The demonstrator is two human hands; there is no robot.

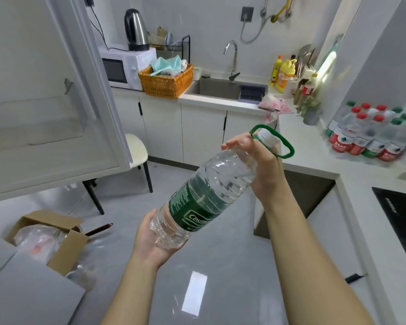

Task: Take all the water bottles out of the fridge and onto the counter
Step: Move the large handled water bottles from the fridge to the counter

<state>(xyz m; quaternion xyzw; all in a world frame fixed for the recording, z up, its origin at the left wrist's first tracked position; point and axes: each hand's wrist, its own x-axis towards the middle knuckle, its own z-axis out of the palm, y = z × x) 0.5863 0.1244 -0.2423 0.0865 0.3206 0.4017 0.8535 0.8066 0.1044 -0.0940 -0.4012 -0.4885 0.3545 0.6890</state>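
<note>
Large water bottle (pixel 220 179), green "Cestb…" label (pixel 195 207), left hand (pixel 148 245) cupping base, right hand (pixel 266 167) gripping neck.

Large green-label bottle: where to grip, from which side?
Probably two-handed: right hand wraps the narrow neck under the green loop, from the right; left hand cups the base from below. The large bottle lies tilted and its body looks too wide for one hand.

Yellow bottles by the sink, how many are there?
2. A slim yellow bottle stands right of the sink, and a fatter yellow bottle stands beside it, on its right. More could hide in that clutter.
</note>
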